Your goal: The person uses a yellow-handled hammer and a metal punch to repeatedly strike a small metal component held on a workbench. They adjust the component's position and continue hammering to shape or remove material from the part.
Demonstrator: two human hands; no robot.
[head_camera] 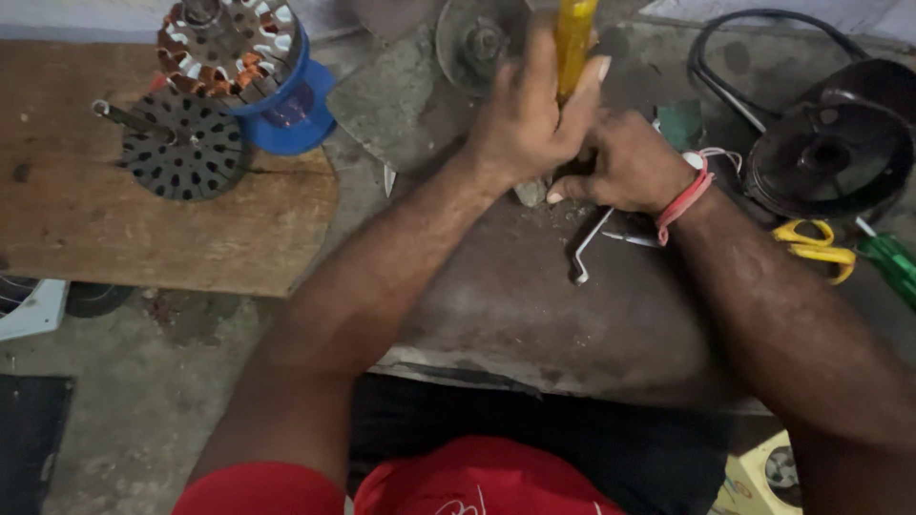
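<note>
On the far left a wooden board (143, 229) lies on the floor, carrying a dark perforated rotor (181, 145) with a short shaft, and just behind it a motor stator with copper windings (229, 43) seated in a blue housing (286, 105). To the right of the board begins a grey stone slab (534, 315), the work surface.

Over the slab's far part, the left hand (530, 119) is wrapped tight around the yellow handle of a screwdriver (574, 38), which stands nearly upright, its top running out of view and its lower end hidden behind the fingers. Touching that hand on its right, the right hand (625, 162) is closed on something small underneath the tool; what it grips cannot be made out. A red band (685, 198) circles the right wrist.

Just in front of the hands a small bent metal key (590, 248) lies on the slab. Behind them sits a round grey disc (477, 40). Farther right lie yellow-handled scissors (816, 246), a green-handled screwdriver (892, 265), and a black round motor cover (830, 157) with a black cable (725, 57) looping behind it.
</note>
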